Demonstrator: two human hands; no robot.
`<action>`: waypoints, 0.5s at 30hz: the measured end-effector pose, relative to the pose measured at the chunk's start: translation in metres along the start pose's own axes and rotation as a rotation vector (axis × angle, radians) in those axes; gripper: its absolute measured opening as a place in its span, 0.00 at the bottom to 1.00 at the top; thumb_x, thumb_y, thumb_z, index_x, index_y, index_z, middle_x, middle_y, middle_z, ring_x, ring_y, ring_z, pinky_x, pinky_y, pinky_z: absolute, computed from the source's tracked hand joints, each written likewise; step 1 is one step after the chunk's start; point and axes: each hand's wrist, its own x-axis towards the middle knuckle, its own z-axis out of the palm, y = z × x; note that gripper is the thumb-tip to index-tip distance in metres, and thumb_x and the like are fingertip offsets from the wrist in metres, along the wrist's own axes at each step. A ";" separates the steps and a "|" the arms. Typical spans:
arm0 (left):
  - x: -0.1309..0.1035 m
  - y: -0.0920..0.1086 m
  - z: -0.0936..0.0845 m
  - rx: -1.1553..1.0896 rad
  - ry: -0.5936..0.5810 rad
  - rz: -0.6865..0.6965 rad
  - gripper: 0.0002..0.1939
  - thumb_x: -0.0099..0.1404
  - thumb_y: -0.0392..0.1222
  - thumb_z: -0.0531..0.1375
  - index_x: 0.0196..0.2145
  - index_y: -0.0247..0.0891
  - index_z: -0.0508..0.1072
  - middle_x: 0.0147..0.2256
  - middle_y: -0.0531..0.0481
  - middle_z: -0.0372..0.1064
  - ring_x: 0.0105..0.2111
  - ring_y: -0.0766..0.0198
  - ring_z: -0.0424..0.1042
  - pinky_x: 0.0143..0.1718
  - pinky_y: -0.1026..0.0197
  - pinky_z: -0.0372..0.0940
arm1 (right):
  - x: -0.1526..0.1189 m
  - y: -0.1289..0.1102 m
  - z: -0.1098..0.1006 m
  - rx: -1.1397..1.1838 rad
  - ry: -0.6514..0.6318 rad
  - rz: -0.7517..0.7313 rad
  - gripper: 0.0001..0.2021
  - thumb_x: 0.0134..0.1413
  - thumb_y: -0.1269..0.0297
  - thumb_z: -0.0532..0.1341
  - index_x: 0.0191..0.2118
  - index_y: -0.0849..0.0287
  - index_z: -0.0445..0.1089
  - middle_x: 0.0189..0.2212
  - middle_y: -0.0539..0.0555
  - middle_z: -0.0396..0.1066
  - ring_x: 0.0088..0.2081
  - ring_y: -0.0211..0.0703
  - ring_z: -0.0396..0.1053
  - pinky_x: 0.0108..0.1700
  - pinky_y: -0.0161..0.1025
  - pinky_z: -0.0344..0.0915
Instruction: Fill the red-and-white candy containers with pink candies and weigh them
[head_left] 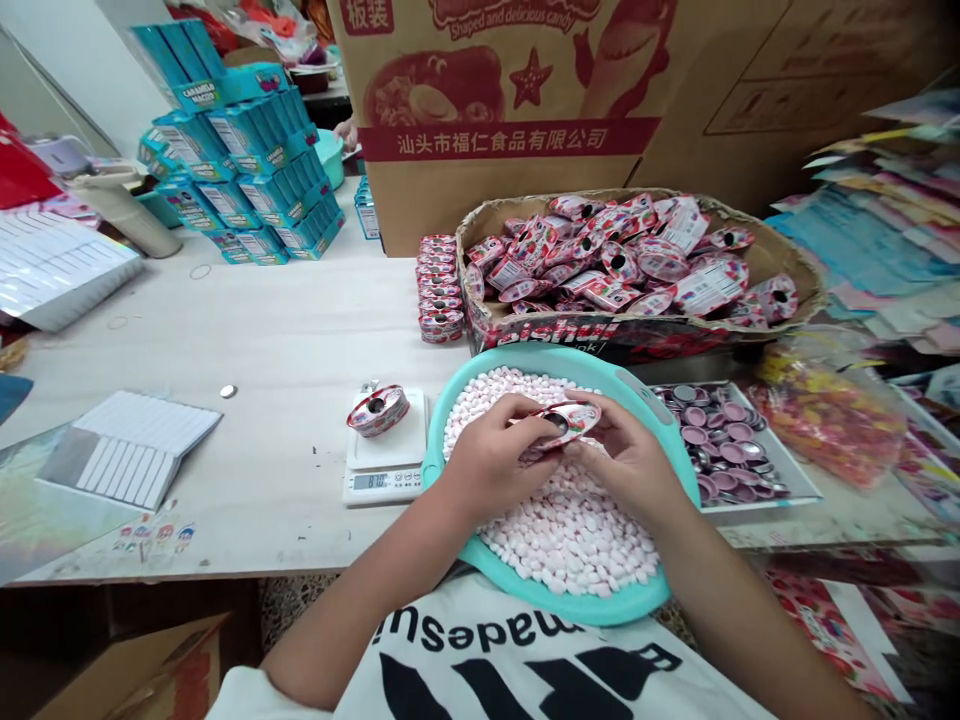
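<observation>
Over a turquoise basin point(679, 470) of small pale pink candies point(577, 540), my left hand point(502, 450) and my right hand point(626, 455) both hold one red-and-white printed packet point(581, 418). A dark round opening shows in the packet's upper side. My fingers are wrapped round its two ends. Left of the basin, a similar packet point(377, 410) rests on a white digital scale point(386, 450), whose display seems to read 87.0. Right of the basin, a shallow box point(802, 490) contains many round pink and silvery caps point(727, 450).
A cut-down carton point(555, 335) full of printed packets stands behind the basin, beside a stack of packets point(441, 300). Turquoise boxes point(255, 180) are piled at the back left. A large carton point(510, 180) rises behind. A bag of colourful pieces point(832, 410) lies right.
</observation>
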 end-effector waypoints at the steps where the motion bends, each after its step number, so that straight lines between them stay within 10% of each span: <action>1: 0.001 0.001 0.000 0.017 0.038 0.017 0.09 0.61 0.38 0.65 0.41 0.40 0.74 0.41 0.47 0.69 0.40 0.63 0.73 0.42 0.59 0.72 | 0.001 0.002 -0.001 -0.010 -0.034 0.009 0.25 0.53 0.47 0.67 0.54 0.52 0.70 0.54 0.58 0.73 0.53 0.53 0.72 0.54 0.48 0.70; 6: -0.001 0.014 -0.027 0.166 0.315 0.012 0.18 0.59 0.36 0.68 0.47 0.40 0.71 0.43 0.47 0.71 0.44 0.61 0.74 0.46 0.57 0.73 | 0.001 0.009 -0.004 -0.344 -0.148 -0.046 0.17 0.60 0.51 0.62 0.50 0.53 0.74 0.54 0.58 0.72 0.58 0.55 0.67 0.61 0.54 0.62; 15: -0.078 0.007 -0.149 0.453 0.825 -0.453 0.49 0.38 0.42 0.76 0.59 0.39 0.67 0.43 0.47 0.72 0.43 0.50 0.76 0.48 0.40 0.73 | 0.010 -0.025 0.000 -0.633 -0.413 -0.049 0.07 0.57 0.72 0.61 0.35 0.57 0.78 0.35 0.54 0.76 0.40 0.45 0.73 0.44 0.40 0.66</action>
